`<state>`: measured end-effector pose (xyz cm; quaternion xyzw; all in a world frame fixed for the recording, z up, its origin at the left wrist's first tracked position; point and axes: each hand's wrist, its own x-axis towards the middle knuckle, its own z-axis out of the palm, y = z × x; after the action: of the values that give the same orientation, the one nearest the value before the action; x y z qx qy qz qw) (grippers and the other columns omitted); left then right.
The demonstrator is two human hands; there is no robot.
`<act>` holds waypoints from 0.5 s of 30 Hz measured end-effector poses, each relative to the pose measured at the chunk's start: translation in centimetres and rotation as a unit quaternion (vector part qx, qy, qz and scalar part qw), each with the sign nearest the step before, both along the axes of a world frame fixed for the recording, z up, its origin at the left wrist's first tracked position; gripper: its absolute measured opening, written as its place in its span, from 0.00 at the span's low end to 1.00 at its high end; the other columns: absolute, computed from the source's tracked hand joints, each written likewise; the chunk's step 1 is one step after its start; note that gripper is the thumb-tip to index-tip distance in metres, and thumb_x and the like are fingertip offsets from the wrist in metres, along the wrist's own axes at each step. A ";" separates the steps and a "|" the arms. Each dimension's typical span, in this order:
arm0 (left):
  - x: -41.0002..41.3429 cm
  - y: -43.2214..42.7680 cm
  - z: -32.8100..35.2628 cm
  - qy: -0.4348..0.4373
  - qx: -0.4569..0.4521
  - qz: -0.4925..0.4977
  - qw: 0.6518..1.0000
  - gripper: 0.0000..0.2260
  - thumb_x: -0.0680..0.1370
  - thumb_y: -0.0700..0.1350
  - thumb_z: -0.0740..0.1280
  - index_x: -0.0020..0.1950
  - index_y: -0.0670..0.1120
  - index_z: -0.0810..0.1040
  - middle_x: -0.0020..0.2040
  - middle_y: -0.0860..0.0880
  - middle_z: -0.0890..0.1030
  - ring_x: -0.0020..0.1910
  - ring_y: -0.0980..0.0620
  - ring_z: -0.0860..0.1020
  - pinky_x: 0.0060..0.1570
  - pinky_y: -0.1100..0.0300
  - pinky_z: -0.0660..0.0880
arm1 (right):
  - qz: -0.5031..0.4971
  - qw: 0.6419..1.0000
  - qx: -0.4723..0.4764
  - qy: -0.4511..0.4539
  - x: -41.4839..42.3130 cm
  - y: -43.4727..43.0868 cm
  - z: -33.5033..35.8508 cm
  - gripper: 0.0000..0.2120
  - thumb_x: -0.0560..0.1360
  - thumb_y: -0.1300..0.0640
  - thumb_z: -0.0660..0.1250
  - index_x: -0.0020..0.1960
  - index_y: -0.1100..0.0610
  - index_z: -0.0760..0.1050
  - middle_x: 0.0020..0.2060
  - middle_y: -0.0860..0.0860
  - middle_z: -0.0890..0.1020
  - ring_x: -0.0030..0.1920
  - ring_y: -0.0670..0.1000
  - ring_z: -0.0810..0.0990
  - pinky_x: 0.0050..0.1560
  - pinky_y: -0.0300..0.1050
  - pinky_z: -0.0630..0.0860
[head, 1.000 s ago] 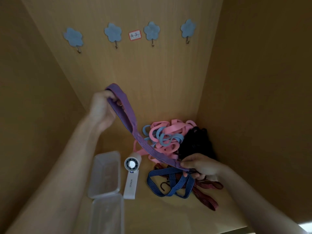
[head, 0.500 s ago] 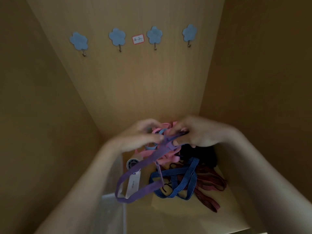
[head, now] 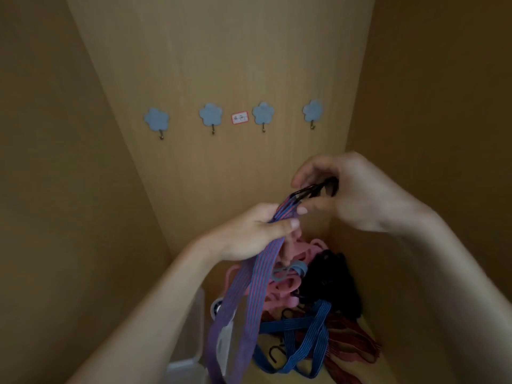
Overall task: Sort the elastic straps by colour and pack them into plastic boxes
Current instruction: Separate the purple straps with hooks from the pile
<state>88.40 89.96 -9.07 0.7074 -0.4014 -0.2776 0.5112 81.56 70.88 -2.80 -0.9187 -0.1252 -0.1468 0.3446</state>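
Wooden cupboard walls [head: 221, 51] frame the left hand [head: 249, 234] gripping a purple strap [head: 260, 275] above the tangled strap pile [head: 318, 331], while the right hand [head: 360, 200] pinches its black hook end [head: 310, 191].

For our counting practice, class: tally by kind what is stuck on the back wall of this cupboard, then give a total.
Flower hooks: 4
Label: 1
Total: 5
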 end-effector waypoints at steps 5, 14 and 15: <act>-0.7 0.0 0.3 0.097 -0.086 0.015 0.991 0.11 0.78 0.46 0.60 0.55 0.40 0.73 0.33 0.47 0.76 0.28 0.51 0.77 0.32 0.59 0.75 | 0.113 0.960 0.257 -0.014 0.4 -1.2 -0.5 0.07 0.70 0.67 0.71 0.47 0.60 0.80 0.37 0.46 0.86 0.40 0.40 0.82 0.45 0.30 0.75; -0.8 -2.0 -1.8 0.271 -0.215 0.184 0.920 0.09 0.83 0.35 0.56 0.55 0.36 0.76 0.42 0.38 0.81 0.36 0.43 0.81 0.42 0.49 0.80 | 0.016 0.967 0.015 -0.256 0.8 1.8 -3.8 0.08 0.75 0.68 0.72 0.48 0.57 0.84 0.43 0.47 0.85 0.46 0.46 0.82 0.51 0.43 0.77; -0.9 -2.2 -1.9 0.289 -0.225 0.193 0.910 0.11 0.84 0.35 0.55 0.52 0.37 0.77 0.41 0.38 0.82 0.37 0.44 0.82 0.40 0.51 0.82 | 0.027 0.957 -0.031 -0.288 0.6 2.3 -4.9 0.07 0.75 0.68 0.71 0.50 0.59 0.83 0.46 0.49 0.85 0.48 0.49 0.82 0.52 0.44 0.77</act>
<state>87.51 87.81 -10.97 0.5266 -0.1434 -0.2679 0.7940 82.17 73.14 -7.71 -0.8440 -0.2482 -0.3919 0.2692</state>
